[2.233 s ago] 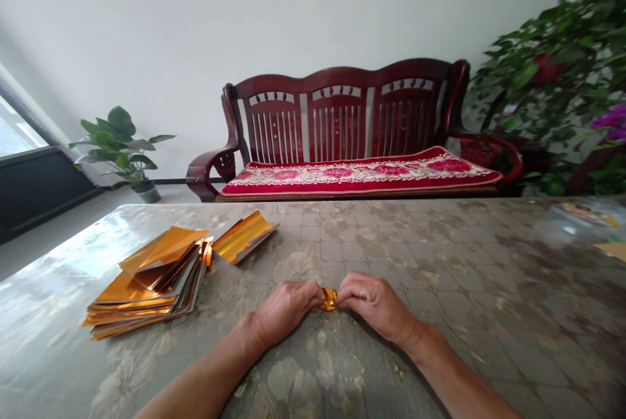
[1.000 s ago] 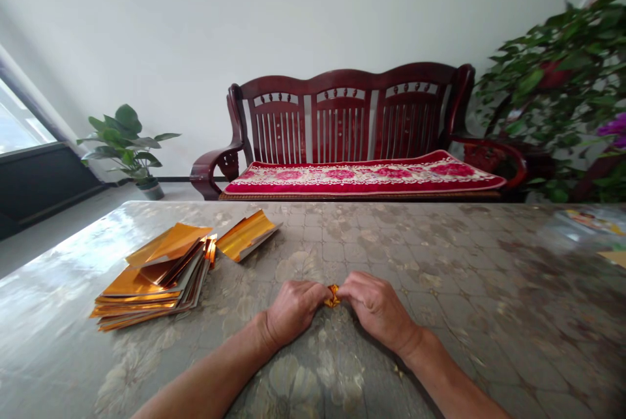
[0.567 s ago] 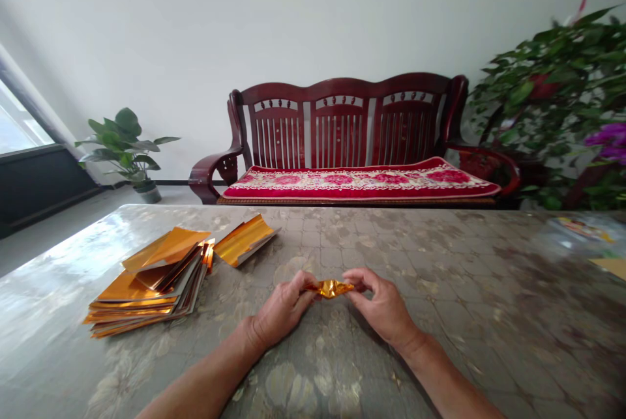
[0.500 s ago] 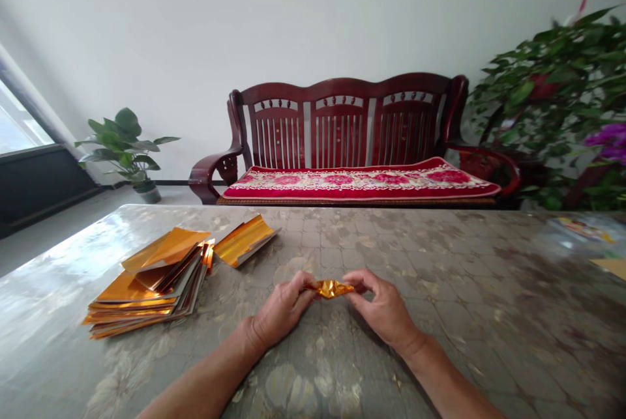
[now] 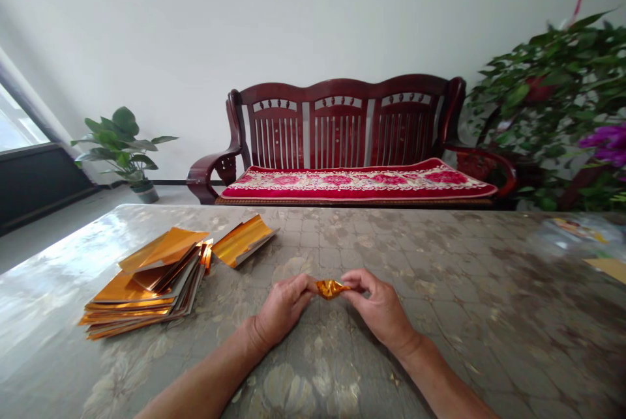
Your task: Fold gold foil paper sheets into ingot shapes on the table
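A small piece of folded gold foil paper (image 5: 329, 288) is stretched between my two hands, just above the table's middle. My left hand (image 5: 288, 302) pinches its left end between thumb and fingers. At the right end, my right hand (image 5: 375, 305) grips the other tip the same way. The folded paper is wide in the middle and narrows toward its ends, which my fingertips partly cover. To the left lies an uneven stack of gold foil paper sheets (image 5: 141, 288). Beside that stack, a few slightly curled gold sheets (image 5: 243, 240) rest apart.
The table (image 5: 469, 328) has a patterned, shiny cover. A clear plastic bag (image 5: 581, 233) and a tan piece (image 5: 609, 268) lie at its right side. Behind it stands a dark red wooden bench (image 5: 337, 126) with a red floral cushion. Potted plants (image 5: 122, 139) flank the bench.
Both hands keep hold of the folded foil paper. My right hand has shifted slightly left, and the paper's middle looks a little more bunched. The whole view has moved slightly.
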Motion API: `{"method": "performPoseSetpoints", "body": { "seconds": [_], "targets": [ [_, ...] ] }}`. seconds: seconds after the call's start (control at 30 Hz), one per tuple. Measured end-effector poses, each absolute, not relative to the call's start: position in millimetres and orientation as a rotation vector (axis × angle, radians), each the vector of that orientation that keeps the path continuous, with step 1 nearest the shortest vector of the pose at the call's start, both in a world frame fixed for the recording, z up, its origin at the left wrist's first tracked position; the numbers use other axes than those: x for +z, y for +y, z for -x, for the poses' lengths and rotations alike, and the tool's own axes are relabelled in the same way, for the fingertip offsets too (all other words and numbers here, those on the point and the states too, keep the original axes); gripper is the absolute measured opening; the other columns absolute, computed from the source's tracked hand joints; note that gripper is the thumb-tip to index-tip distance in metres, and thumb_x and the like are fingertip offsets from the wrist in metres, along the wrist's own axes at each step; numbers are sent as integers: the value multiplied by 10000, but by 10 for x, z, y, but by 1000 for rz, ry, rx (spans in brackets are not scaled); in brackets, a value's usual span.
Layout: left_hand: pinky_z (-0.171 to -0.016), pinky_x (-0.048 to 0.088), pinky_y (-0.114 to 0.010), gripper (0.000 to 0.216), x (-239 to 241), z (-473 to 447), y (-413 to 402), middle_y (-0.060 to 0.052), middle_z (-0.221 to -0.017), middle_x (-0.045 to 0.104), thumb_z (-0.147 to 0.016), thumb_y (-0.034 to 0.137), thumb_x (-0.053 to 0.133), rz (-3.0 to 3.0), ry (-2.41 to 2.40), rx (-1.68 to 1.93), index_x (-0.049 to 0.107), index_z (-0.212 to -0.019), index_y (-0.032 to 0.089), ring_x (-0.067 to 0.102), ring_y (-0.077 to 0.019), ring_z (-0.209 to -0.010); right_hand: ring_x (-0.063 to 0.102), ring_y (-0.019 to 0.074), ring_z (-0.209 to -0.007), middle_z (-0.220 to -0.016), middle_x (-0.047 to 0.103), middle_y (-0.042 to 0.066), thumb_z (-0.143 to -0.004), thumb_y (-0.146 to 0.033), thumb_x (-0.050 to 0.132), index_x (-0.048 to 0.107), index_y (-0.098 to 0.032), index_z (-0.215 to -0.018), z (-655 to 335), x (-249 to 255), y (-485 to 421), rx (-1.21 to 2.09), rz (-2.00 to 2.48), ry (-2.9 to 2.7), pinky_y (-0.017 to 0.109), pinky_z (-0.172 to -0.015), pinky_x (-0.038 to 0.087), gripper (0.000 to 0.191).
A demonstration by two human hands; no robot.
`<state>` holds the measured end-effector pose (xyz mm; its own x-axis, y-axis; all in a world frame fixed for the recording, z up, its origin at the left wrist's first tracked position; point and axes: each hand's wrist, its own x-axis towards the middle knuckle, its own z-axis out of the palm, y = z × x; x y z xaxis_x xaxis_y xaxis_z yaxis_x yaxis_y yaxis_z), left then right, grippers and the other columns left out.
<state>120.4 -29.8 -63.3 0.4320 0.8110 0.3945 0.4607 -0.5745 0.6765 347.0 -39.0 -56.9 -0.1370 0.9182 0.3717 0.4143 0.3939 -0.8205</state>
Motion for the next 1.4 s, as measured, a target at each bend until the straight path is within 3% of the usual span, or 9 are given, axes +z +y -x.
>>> {"method": "performPoseSetpoints", "body": {
  "seconds": [0.27,0.5,0.73,1.4],
  "targets": [
    [-765,513,-201,111,-589,-1233,-338,-7,-865,748,-905,187,583,-2100,1009,1086,681,-852,194,702,-132,-819,682,175,-695,-730,738,-1,-783,-263,658,710,-215,-767,-3444,-562,-395,776,1207,-1682,262,-683,507,72],
    [-729,513,-193,129,-615,-1253,-370,0,-805,742,-861,129,600,-2075,1027,1162,693,-795,191,703,-129,-768,690,179,-713,-757,750,10,-759,-263,665,721,-216,-762,-3386,-564,-433,843,1197,-1624,265,-691,520,73],
    [-688,509,-201,108,-583,-1282,-384,-9,-757,734,-844,182,650,-1972,1042,1172,697,-746,178,684,-132,-698,679,171,-692,-724,735,10,-719,-239,698,694,-207,-700,-3319,-559,-463,956,1152,-1548,254,-669,524,37],
    [-614,464,-178,182,-578,-1406,-487,20,-651,683,-792,76,595,-2067,1017,1244,613,-639,174,637,-97,-608,679,141,-661,-708,720,7,-799,-181,643,629,-212,-641,-3245,-611,-506,758,953,-1605,226,-652,531,162]
  ]
}}
